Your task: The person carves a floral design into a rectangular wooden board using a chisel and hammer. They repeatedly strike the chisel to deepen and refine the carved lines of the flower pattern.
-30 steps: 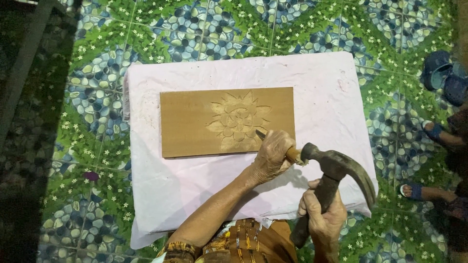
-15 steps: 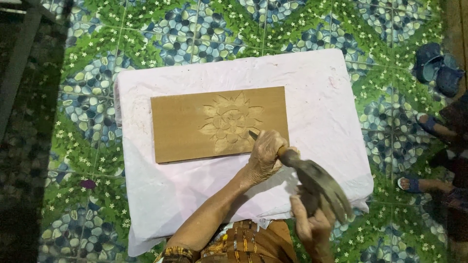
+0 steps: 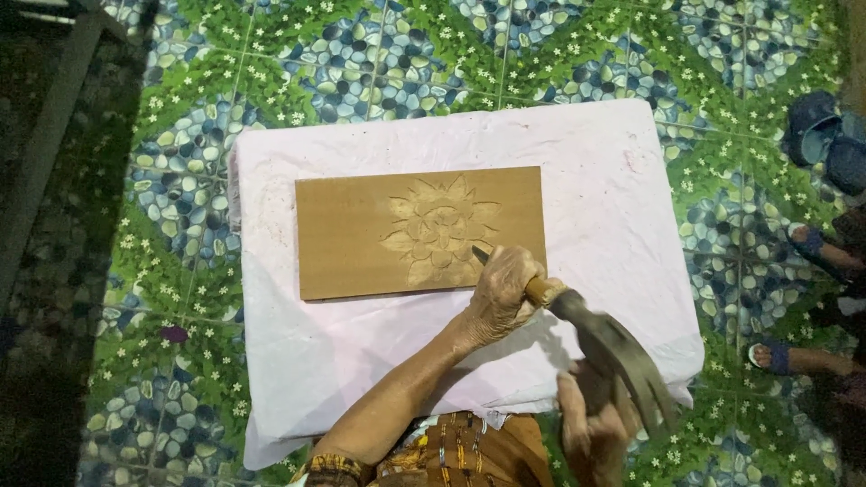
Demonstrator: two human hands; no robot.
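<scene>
A flat wooden board [image 3: 388,233] lies on a desk [image 3: 622,180] covered with a pale pink cloth. The board is the thing to look from. On the right half of the board a flower [image 3: 439,229] is cut into the wood, with petals and leaves all around it. The left half of the board is smooth and bare.

At the lower right corner of the board sits the left hand [image 3: 502,295]. It is closed tight around a chisel [image 3: 481,255], and the thin dark tip pokes out and touches the wood just below the flower. The yellow-brown end of the chisel handle sticks out on the other side of the hand.

Right of the board and lower, a hammer [image 3: 613,352] with a dark metal head is blurry, and its head is right at the end of the chisel handle. Below it, the right hand [image 3: 588,424] is wrapped around the hammer handle.

Far right of the board, on the green and blue tiled floor [image 3: 180,180], are blue sandals [image 3: 825,135] and another person's feet [image 3: 794,356].
</scene>
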